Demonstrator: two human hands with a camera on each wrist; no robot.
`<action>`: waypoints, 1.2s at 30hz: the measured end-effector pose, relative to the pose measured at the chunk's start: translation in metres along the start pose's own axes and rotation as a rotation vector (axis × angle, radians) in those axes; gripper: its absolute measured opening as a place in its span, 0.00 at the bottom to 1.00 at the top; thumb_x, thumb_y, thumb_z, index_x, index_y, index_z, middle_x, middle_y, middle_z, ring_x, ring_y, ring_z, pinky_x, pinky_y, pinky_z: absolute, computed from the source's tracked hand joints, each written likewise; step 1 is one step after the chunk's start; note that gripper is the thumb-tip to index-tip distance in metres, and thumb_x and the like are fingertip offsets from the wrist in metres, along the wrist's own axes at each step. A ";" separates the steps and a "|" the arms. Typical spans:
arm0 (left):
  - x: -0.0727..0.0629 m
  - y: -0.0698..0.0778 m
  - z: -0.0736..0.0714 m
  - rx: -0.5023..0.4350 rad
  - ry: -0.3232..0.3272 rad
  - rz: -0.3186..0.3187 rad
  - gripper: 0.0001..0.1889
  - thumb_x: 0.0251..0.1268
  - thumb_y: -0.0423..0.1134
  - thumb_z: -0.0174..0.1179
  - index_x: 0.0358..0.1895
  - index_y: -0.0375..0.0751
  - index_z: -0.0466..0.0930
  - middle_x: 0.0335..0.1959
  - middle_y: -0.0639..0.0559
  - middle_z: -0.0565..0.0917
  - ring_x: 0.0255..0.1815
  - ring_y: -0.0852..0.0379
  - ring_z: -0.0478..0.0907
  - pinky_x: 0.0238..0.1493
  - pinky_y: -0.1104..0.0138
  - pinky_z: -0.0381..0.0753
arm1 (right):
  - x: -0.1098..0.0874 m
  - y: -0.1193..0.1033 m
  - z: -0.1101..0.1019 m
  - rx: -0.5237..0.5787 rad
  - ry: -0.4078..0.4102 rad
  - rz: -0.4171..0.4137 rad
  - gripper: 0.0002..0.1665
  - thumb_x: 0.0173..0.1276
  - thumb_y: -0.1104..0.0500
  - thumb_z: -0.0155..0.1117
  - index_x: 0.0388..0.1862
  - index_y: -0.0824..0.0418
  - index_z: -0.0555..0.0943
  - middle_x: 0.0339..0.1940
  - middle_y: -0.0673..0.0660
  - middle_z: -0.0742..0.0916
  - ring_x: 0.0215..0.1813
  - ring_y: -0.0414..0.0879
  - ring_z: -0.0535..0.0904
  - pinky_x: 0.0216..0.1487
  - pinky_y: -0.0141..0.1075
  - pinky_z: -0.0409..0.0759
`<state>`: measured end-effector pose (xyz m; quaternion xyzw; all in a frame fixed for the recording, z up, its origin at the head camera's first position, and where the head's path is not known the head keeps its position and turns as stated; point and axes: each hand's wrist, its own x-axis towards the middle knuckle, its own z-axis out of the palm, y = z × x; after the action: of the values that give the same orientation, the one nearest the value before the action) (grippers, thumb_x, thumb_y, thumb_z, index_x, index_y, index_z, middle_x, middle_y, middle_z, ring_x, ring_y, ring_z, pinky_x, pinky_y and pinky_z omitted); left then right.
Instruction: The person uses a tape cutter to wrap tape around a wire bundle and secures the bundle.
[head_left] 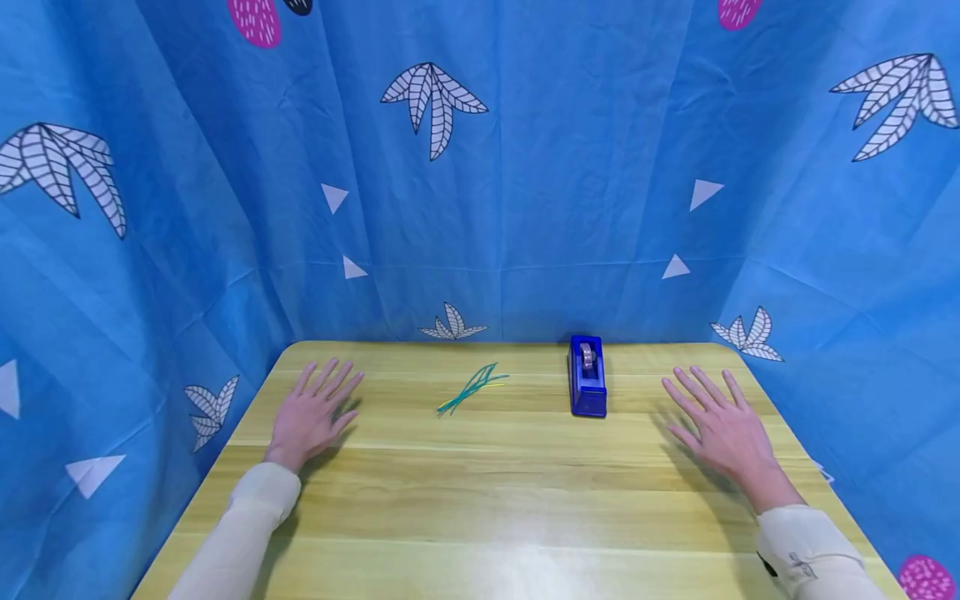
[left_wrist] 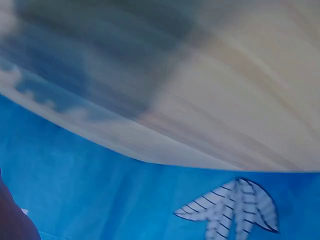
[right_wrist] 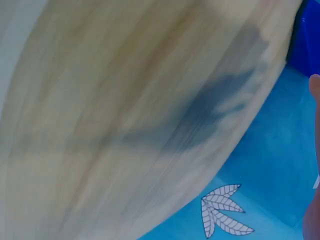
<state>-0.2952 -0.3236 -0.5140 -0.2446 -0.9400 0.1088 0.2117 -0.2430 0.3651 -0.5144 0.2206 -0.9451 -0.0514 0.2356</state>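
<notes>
In the head view my left hand (head_left: 309,417) is palm down over the table's left side, fingers straight and spread, holding nothing. My right hand (head_left: 720,425) is likewise spread and bare over the right side. Between them lies a small loose bundle of thin green and yellow strips (head_left: 472,389), nearer the left hand. A blue tape dispenser (head_left: 588,377) with a roll of tape in it stands closer to the right hand. Its blue side (right_wrist: 307,45) shows at the upper right of the right wrist view. Only a sliver of each hand appears in its wrist view.
The wooden table (head_left: 480,475) has rounded far corners. Blue curtain (head_left: 570,167) with leaf and triangle prints hangs close behind it and along both sides. Shadows of the hands fall on the tabletop.
</notes>
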 end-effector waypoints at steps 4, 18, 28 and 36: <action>0.018 0.020 0.000 -0.078 0.004 -0.080 0.36 0.74 0.57 0.57 0.81 0.51 0.63 0.80 0.46 0.66 0.81 0.41 0.62 0.83 0.46 0.49 | 0.005 -0.009 -0.002 0.071 0.001 0.077 0.43 0.72 0.41 0.63 0.81 0.55 0.66 0.80 0.62 0.70 0.81 0.62 0.62 0.86 0.55 0.37; 0.118 0.136 -0.016 -0.643 -0.009 -0.282 0.34 0.81 0.54 0.52 0.84 0.57 0.54 0.78 0.44 0.69 0.76 0.38 0.65 0.75 0.39 0.63 | 0.043 -0.049 -0.013 0.506 -0.039 0.405 0.34 0.81 0.43 0.55 0.74 0.63 0.72 0.62 0.70 0.80 0.67 0.69 0.70 0.63 0.68 0.69; 0.174 0.211 -0.012 -1.023 -0.090 -0.331 0.32 0.82 0.52 0.52 0.83 0.54 0.57 0.78 0.46 0.69 0.76 0.41 0.67 0.74 0.43 0.68 | 0.076 -0.074 0.003 0.798 0.035 0.527 0.25 0.82 0.53 0.57 0.64 0.71 0.79 0.49 0.68 0.85 0.54 0.62 0.79 0.58 0.56 0.78; 0.206 0.260 -0.004 -1.217 -0.134 -0.348 0.27 0.81 0.46 0.55 0.78 0.47 0.66 0.70 0.44 0.77 0.66 0.44 0.77 0.65 0.51 0.78 | 0.086 -0.084 0.014 0.857 0.007 0.641 0.25 0.82 0.53 0.57 0.60 0.74 0.81 0.47 0.68 0.84 0.51 0.60 0.78 0.55 0.48 0.76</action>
<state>-0.3489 0.0032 -0.5198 -0.1576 -0.8707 -0.4659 -0.0097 -0.2846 0.2514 -0.5068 -0.0027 -0.9006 0.4144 0.1313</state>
